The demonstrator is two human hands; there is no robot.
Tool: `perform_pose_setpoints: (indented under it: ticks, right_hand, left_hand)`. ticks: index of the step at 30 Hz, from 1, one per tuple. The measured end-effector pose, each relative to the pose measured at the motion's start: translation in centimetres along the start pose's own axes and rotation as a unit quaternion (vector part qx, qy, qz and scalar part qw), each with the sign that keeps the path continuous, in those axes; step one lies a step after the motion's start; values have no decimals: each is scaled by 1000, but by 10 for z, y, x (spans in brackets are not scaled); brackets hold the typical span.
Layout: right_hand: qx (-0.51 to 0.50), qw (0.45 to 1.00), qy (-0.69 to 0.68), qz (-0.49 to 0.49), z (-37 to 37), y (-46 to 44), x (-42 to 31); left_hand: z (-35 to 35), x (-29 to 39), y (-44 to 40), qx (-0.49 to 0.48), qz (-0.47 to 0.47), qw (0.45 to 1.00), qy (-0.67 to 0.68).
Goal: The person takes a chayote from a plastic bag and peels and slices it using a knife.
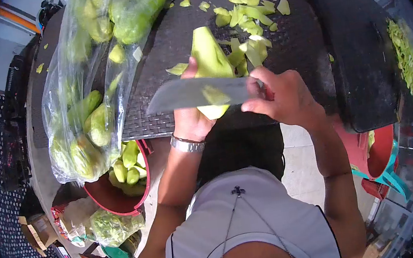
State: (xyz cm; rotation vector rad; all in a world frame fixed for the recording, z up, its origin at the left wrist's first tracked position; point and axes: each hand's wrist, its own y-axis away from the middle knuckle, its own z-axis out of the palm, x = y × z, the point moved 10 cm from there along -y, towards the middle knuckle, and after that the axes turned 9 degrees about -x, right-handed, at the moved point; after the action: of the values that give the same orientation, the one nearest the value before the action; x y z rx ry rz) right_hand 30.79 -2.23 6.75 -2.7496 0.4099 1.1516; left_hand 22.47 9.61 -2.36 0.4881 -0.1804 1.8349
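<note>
My left hand (189, 123) is wrapped round a long pale-green fruit (210, 57) with flat cut faces, held over the near part of the dark table (160, 78). In my right hand (286, 94) is a large knife (174, 96), its handle mostly hidden by my fingers. Its wide blade lies across the fruit, pointing left, and looks slightly blurred; the blade hides part of my left hand. Pale-green peelings (252, 14) are scattered on the table just beyond the fruit.
Clear plastic bags (67, 89) of green fruit cover the table's left side. Below them stands a red bucket (142, 203) with pale-green pieces inside. A black board (364, 85) is on the right, with shredded green pieces (408, 62) beyond it. Another red bucket (384, 147) sits lower right.
</note>
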Motion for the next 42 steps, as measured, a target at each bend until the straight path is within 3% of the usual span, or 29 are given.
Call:
perform_pose_setpoints:
  ticks: [2, 8, 11, 14, 17, 18, 19, 23, 25, 29, 35, 39, 42]
  right_hand:
    - [15, 997, 63, -47, 5, -2, -7]
    - [1, 991, 122, -53, -11, -10, -5]
    - [109, 978, 162, 73, -53, -14, 64]
    - [121, 984, 18, 130, -65, -8, 95]
    - [124, 986, 21, 111, -52, -7, 74]
    - [95, 991, 11, 93, -45, -8, 63]
    - [68, 995, 1, 74, -42, -10, 49]
    - [-58, 998, -27, 19, -32, -17, 18]
    - [-57, 998, -18, -2, -32, -23, 13]
    - [-68, 997, -21, -14, -32, -28, 23]
    - [9, 992, 75, 106, -63, -26, 116]
    - [52, 995, -28, 77, -69, -17, 84]
    - [79, 985, -23, 153, -67, -12, 94]
  left_hand:
    - [0, -4, 2, -16, -20, 1000, -17]
    - [3, 1, 9, -44, -24, 998, -23]
    - [11, 1, 15, -98, -58, 993, 22]
    - [22, 4, 23, -112, -46, 992, 41]
    - [4, 7, 16, -65, -29, 988, -134]
    - [9, 6, 15, -82, -60, 989, -107]
    - [9, 11, 14, -73, -44, 983, -161]
    - [13, 25, 12, -50, -20, 939, -340]
    - [20, 27, 11, -77, -23, 909, -409]
    - [21, 32, 12, -93, 29, 896, -433]
    - [44, 39, 27, -111, 40, 899, -422]
    - [0, 38, 6, 5, -22, 969, -245]
    - [29, 61, -4, -81, 116, 989, -47]
